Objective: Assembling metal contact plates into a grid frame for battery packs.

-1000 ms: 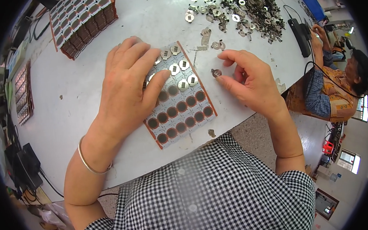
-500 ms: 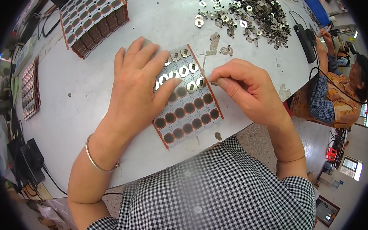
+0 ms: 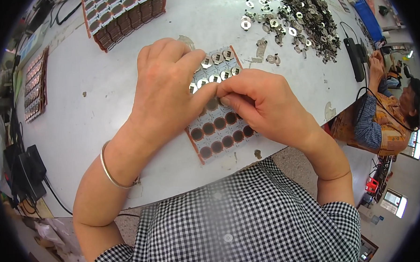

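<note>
A light-grey panel with brown edges lies tilted on the table. Its far rows carry round silver discs, each with a dark rectangular spot; the two near rows show bare dark circles with brown rims. My left hand lies over the panel's left side with fingers spread and its thumb on a middle row. My right hand is closed in a pinch at that same row, its fingertips meeting the left thumb. The small metal piece in the pinch is mostly hidden by the fingers.
A heap of loose metal discs spreads across the far right. At the far left stands a tall stack of panels, with a smaller stack near the left edge. A black power strip and a co-worker are at right.
My right hand has moved left from beside the panel's right edge to its middle row, with the small metal piece. My left hand stays on the panel. The view has shifted slightly.
</note>
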### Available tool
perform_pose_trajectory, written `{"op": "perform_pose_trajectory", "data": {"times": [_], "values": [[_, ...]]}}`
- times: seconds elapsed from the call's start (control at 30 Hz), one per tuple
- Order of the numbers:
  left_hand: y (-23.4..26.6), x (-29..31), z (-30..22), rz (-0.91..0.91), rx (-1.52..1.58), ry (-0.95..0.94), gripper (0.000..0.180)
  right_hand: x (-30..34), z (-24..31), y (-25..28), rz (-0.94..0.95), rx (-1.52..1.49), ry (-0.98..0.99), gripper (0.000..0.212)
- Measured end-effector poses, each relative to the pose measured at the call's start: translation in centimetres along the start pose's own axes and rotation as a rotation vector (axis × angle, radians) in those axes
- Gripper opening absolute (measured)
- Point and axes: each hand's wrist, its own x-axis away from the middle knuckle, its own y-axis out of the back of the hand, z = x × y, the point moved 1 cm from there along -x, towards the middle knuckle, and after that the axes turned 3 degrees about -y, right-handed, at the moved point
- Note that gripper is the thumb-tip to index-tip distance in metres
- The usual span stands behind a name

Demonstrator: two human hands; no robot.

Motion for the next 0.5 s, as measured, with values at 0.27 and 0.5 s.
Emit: {"op": "perform_pose_trajectory", "data": {"times": [0.27, 0.5], "values": [[-0.1, 0.0, 0.3, -0.017, 0.010, 0.028, 0.036, 1.0, 0.4, -1.8, -0.161, 0.075, -0.005, 0.016], [0.4, 0.0, -0.1, 0.013, 0.017, 0.014, 0.036, 1.4, -0.5, -2.1, -0.299, 0.152, 0.097, 0.022]]}}
